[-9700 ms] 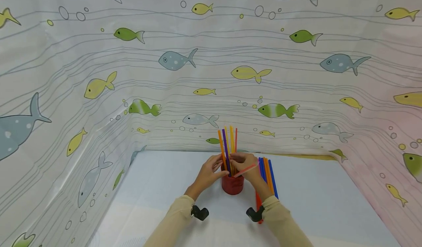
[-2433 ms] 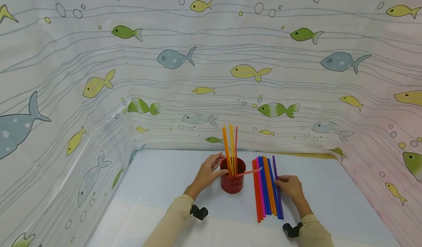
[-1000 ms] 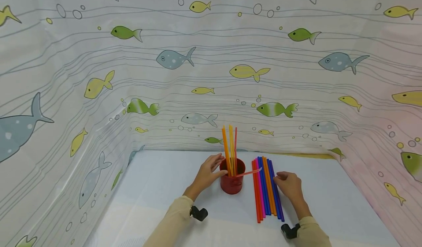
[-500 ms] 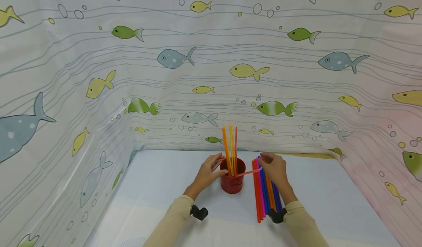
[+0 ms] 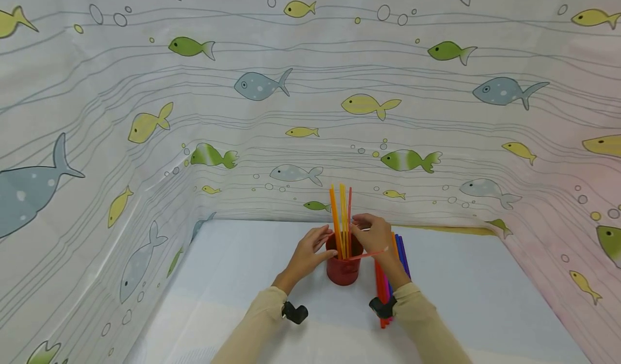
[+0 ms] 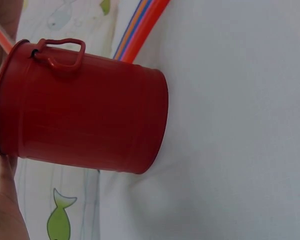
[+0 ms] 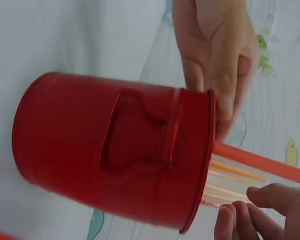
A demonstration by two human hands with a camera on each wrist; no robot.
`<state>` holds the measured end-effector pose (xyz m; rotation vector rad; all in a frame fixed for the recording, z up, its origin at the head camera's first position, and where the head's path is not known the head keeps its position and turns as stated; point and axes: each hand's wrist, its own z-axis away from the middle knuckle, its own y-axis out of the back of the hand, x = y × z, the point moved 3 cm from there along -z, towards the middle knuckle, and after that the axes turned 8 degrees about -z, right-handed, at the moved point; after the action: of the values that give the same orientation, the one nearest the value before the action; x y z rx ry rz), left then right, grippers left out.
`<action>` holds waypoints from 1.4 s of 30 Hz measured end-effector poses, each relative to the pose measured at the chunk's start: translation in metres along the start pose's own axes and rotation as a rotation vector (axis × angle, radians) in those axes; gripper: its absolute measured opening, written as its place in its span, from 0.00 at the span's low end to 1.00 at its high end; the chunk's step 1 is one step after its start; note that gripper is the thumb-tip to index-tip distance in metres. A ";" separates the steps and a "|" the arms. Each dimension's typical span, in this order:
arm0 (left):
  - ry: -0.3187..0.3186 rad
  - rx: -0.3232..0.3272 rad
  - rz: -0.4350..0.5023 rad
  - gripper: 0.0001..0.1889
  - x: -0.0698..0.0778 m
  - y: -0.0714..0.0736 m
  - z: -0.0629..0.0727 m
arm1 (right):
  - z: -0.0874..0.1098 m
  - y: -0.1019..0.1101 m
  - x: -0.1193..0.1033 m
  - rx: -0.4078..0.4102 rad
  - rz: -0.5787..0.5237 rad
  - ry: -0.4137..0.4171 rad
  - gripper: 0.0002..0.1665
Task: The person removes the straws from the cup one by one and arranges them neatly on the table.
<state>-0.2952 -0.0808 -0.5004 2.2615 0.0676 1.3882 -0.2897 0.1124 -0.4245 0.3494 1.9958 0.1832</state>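
Note:
A small red metal bucket (image 5: 342, 272) with wire side handles stands on the table, holding several drinking straws. Orange straws (image 5: 335, 215), yellow straws (image 5: 343, 207) and a thin red straw (image 5: 350, 207) stick up; a bent pale-red straw (image 5: 368, 254) leans out to the right. My left hand (image 5: 304, 252) grips the bucket's rim from the left. Over the rim's right side is my right hand (image 5: 374, 236), thumb and fingertips slightly apart beside the red straw. In the right wrist view the right hand's fingers (image 7: 235, 220) are close to the straws' pale stems (image 7: 227, 190).
A row of red, pink, blue, orange and purple straws (image 5: 401, 251) lies on the table right of the bucket, partly hidden under my right forearm. Fish-patterned cloth walls (image 5: 310, 110) rise behind and on both sides of the white table (image 5: 233, 277).
A purple straw has gone from the bucket to the row's right end. My right hand has since left the row and moved left to the bucket; the left hand stays put.

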 end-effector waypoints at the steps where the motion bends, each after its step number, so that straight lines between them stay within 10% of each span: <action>1: -0.004 -0.003 0.001 0.37 0.004 0.001 0.000 | 0.000 -0.004 0.000 -0.006 -0.005 0.001 0.11; 14: -0.017 -0.016 0.006 0.35 0.034 0.006 0.002 | 0.003 -0.031 0.014 -0.073 0.035 -0.049 0.15; 27: -0.016 0.016 -0.031 0.37 -0.004 -0.001 -0.006 | 0.001 -0.039 0.020 -0.097 0.033 -0.060 0.15; 42: -0.021 0.024 -0.032 0.37 -0.010 -0.001 -0.007 | 0.000 -0.055 0.034 -0.106 0.058 -0.122 0.14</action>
<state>-0.3059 -0.0800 -0.5071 2.2841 0.1141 1.3536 -0.3126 0.0713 -0.4686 0.3422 1.8492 0.2961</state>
